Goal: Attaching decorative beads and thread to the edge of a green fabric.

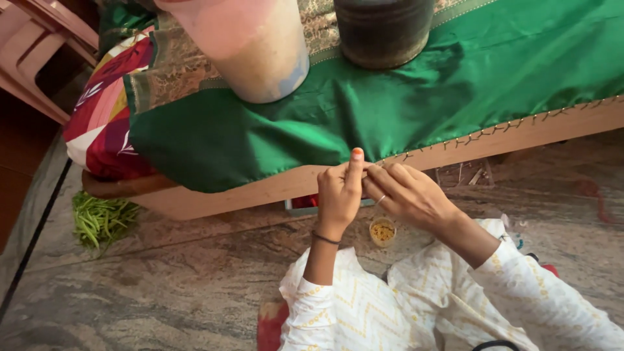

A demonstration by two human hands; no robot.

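Edging: beaded trim [520, 123] is already running rightward along green cloth [403, 97].
Left hand [339, 195]: grip is pinching the hem.
Right hand [406, 192]: grip is closing beside it; contents unclear.
Remaining: hem leftward is showing bare.

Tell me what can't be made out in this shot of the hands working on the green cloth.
- Head view: whatever the left hand and right hand pinch at the green cloth hem is too small, hidden by fingers.
- The pale container and dark pot are cut off by the top edge.
- The small cup contents: yellowish, too small to identify.
- The pink chair is cropped at the left edge.
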